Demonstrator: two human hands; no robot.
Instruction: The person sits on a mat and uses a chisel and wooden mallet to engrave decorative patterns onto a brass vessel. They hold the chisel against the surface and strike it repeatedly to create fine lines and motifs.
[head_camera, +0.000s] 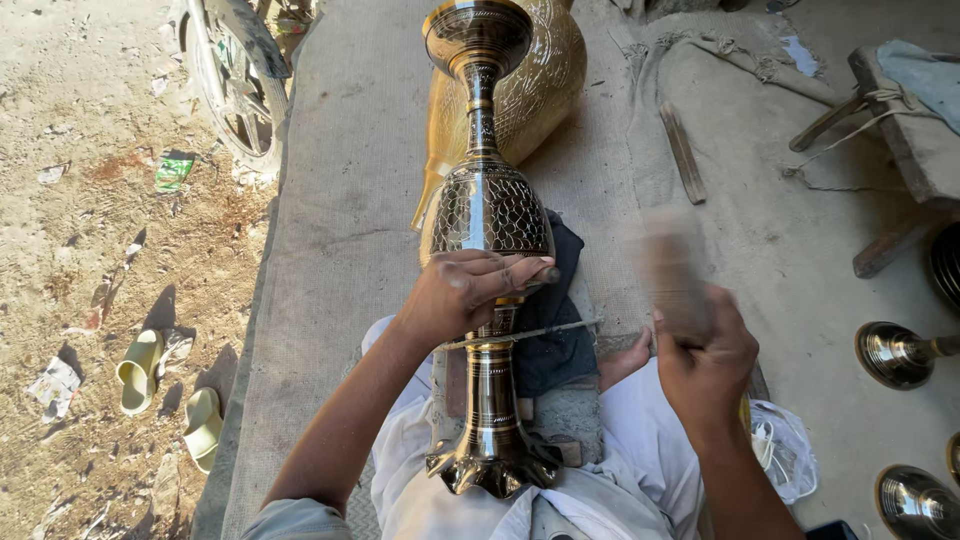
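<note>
1. I count two tall engraved metal vases: a dark, silvery one (487, 210) lying across the person's lap, and a golden one (535, 85) on the mat beyond it, partly hidden behind the first.
2. At the right edge I see three smaller polished metal pieces (895, 352), one of them cut off by the frame. Two pale sandals (140, 370) lie on the dirt at the left.
3. The dark vase's long axis runs near to far. Its scalloped foot is at the near end against the person's body, and its open mouth points to the far side.
4. The left hand (465, 292) is pressed over the vase's lower body, fingers closed around a thin chisel (545, 273) whose tip rests on the metal.
5. The right hand (705, 365) is clenched on a wooden mallet (670, 270), blurred, raised to the right of the vase.
6. A dark cloth (560, 340) cushions the vase. I cannot tell what either vase contains.
</note>
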